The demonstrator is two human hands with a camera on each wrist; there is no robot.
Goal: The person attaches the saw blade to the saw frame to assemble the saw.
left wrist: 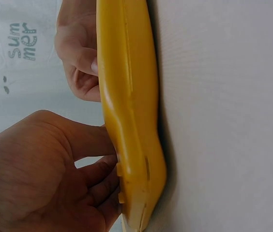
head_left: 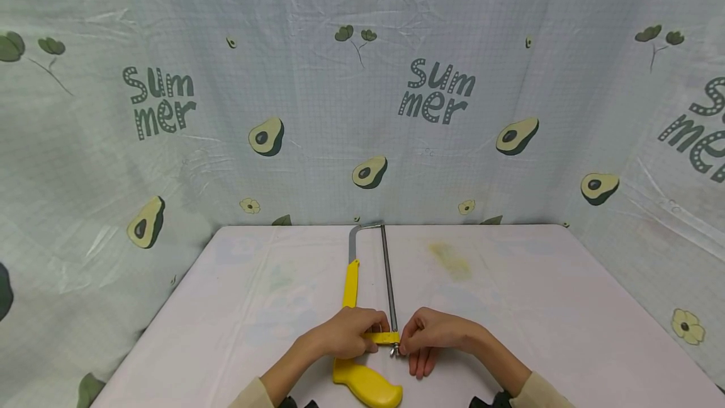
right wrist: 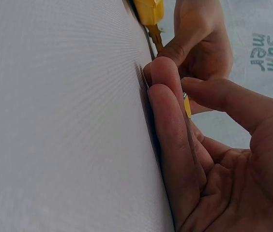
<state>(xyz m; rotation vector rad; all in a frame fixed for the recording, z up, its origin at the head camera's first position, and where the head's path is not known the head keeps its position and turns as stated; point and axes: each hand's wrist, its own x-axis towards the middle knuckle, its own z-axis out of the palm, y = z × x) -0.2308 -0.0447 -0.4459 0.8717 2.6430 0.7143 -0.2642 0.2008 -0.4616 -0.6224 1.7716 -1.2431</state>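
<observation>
A hacksaw with a yellow handle [head_left: 374, 386] lies on the table, its blade [head_left: 388, 276] on the right and pointing away from me. My left hand [head_left: 345, 334] holds the saw's yellow frame, with thumb and fingers about the short yellow arm [head_left: 385, 337] at the blade's near end. A small silver wing nut [head_left: 394, 351] sticks out of that arm. At it, the thumb and index finger of my right hand [head_left: 442, 331] pinch, while the other fingers rest on the tabletop. In the left wrist view the yellow handle [left wrist: 131, 92] hides part of both hands.
The table [head_left: 510, 294] has a pale cover with a faint yellowish stain [head_left: 451, 261] behind the right hand. A hanging sheet [head_left: 317, 99] printed with avocados and lettering encloses the back and sides.
</observation>
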